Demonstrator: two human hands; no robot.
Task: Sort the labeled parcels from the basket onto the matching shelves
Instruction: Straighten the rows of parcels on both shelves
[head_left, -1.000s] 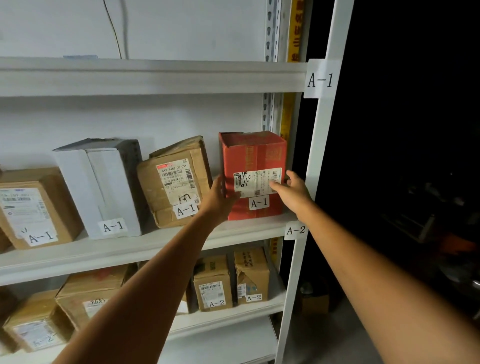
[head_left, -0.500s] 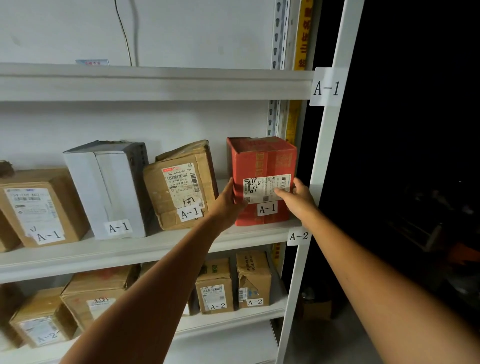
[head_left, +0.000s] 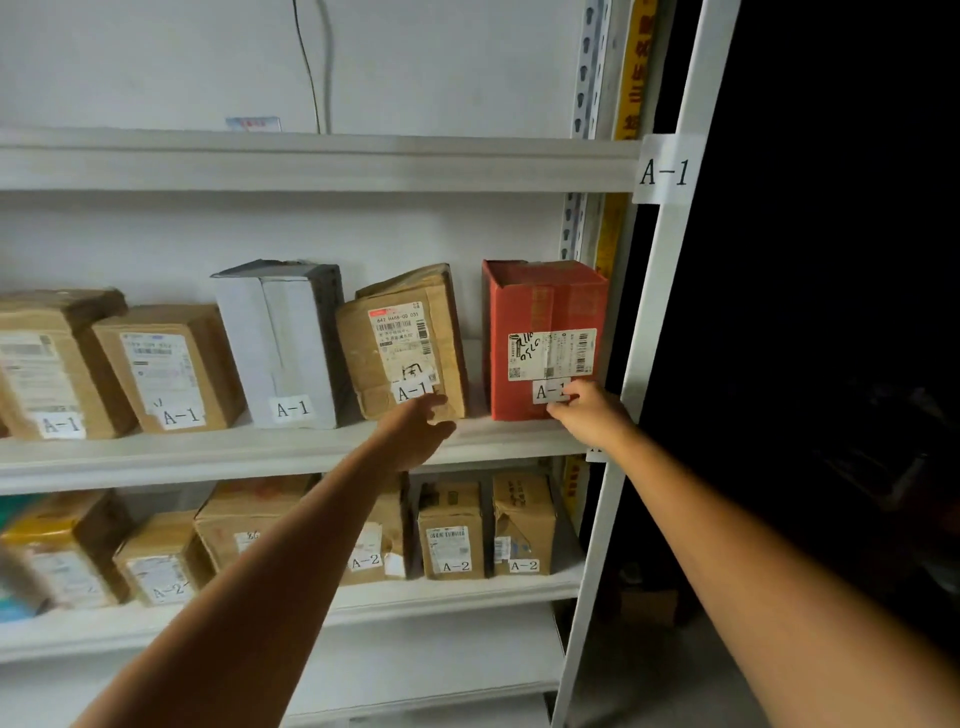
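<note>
Seating the box: the red box (head_left: 545, 312) stands upright at the right end of the A-1 shelf (head_left: 260, 452), with its own A-1 sticker (head_left: 548, 391) facing out. By the look of it, the placement is all but done.
Right grip: the right hand (head_left: 587, 415) sets bent fingers against the box's lower front corner, beside the sticker. Whether it grasps that corner or only touches it, I cannot tell.
Left grip: the left hand (head_left: 415, 431) is released, with loose fingers holding nothing. It is in front of the brown box (head_left: 400, 343) and apart from the red one.
Match: the post tag (head_left: 665, 169) reads A-1, as the sticker does. The A-2 boxes (head_left: 452, 530) sit on the shelf below.
Doing it well: a light push low on the front should square the box with the shelf edge. A push high up could tip it back.
Clearance: a gap shows between the red and brown boxes, and the post (head_left: 649, 312) is just beside the red box's right side. The right hand should draw straight back so it does not drag the box or turn the sticker away.
</note>
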